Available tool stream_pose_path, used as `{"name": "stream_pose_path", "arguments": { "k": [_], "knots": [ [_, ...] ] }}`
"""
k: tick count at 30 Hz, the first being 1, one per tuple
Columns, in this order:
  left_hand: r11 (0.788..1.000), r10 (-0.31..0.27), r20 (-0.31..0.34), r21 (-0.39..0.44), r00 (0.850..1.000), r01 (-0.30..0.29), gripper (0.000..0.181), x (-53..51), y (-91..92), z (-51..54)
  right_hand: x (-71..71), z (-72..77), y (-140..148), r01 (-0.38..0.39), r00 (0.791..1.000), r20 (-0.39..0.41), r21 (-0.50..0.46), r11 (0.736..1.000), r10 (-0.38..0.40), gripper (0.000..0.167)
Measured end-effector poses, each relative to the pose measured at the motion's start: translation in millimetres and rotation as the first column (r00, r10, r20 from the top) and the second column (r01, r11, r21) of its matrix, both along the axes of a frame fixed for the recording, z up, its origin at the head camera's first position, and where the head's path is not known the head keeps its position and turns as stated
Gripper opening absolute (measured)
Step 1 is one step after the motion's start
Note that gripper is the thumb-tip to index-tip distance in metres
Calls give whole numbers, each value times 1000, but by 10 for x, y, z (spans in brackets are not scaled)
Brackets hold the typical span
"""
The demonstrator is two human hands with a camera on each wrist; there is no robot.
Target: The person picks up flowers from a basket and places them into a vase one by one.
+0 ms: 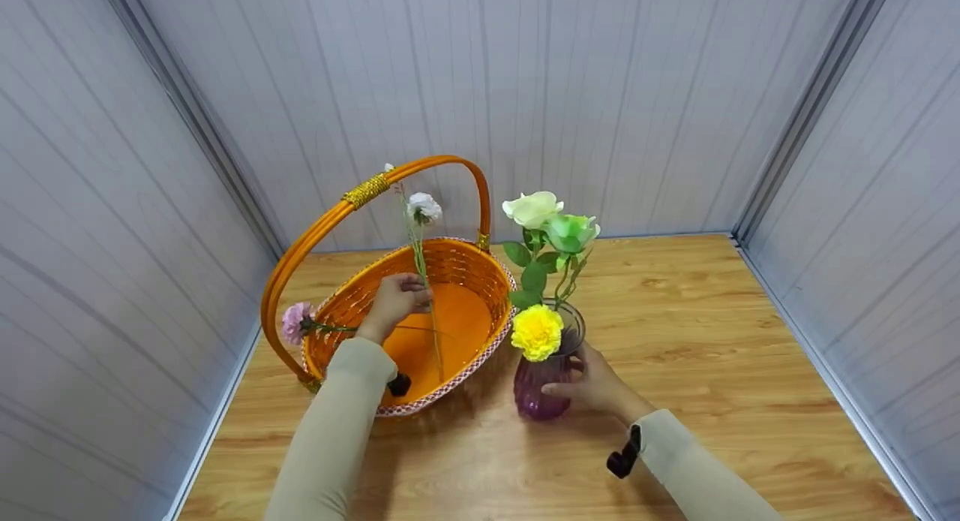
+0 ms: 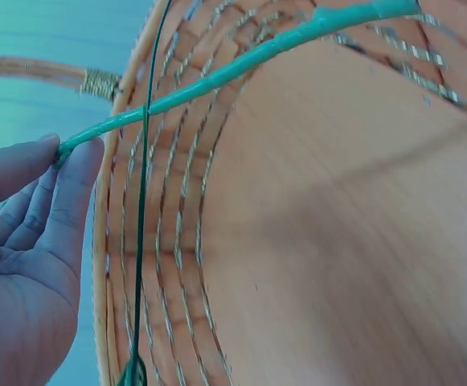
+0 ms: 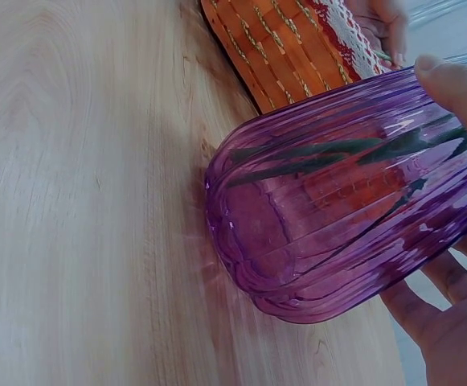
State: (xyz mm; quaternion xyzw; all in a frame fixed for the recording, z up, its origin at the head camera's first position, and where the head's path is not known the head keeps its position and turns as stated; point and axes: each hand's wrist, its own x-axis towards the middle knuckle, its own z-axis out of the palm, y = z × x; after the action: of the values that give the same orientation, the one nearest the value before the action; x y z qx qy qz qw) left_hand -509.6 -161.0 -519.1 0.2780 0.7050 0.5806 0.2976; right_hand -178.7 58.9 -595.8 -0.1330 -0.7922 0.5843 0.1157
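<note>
Left hand (image 1: 396, 305) pinches stem (image 1: 418, 258); white bloom (image 1: 424, 207) at 12 o'clock. Right hand (image 1: 596, 386) grips purple vase (image 1: 534, 392) at 9 o'clock.

Both arms (image 1: 327, 438) are stretched forward, left hand (image 1: 397, 302) is pinched at the fingertips (image 2: 82, 165), right hand (image 1: 596, 382) is kinda cupped, thumb (image 3: 456, 90) spread apart from the fingers (image 3: 412, 310).

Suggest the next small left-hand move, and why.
I'd lift the white carnation clear of the orange basket, toward the purple glass vase: the left hand pinches its stem over the basket, the right hand grips the vase, and that already holds a yellow carnation, a white rose and a green rose.
</note>
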Motion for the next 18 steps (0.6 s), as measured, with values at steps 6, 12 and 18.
{"name": "stream_pose_path", "arguments": {
  "k": [6,12,18],
  "knots": [
    [1000,-9,2,28,1000,9,30,134,148,60,-3,-7,1,14,1000,13,-6,1000,-14,95],
    [998,-2,42,61,999,0,24,240,266,113,-13,-24,-1,13,1000,5,13,1000,-13,93],
    [997,2,27,72,1000,-4,20,252,308,190,-14,-28,8,8,1000,-8,-11,1000,-8,91]
  ]
}}
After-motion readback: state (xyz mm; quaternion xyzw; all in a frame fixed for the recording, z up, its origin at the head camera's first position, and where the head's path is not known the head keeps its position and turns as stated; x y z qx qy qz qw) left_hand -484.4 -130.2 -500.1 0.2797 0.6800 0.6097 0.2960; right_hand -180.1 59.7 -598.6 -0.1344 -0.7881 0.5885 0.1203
